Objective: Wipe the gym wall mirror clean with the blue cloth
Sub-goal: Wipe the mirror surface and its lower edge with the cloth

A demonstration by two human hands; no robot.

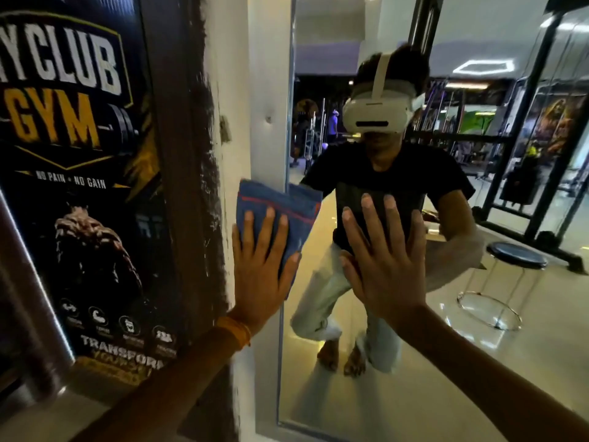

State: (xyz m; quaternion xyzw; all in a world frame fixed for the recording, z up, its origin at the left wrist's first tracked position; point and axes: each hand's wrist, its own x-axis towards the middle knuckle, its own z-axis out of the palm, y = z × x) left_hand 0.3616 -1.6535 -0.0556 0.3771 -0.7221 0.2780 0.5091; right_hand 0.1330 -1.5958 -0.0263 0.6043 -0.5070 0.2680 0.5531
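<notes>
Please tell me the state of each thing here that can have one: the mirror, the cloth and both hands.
mirror: upright on the wall, reflecting the person.
blue cloth: folded, pressed flat at the mirror's left edge.
left hand: open, fingers straight, pressing on the blue cloth.
right hand: open, fingers spread, flat against the mirror, holding nothing.

Lower blue cloth (287, 202) under left hand (261, 275)
</notes>
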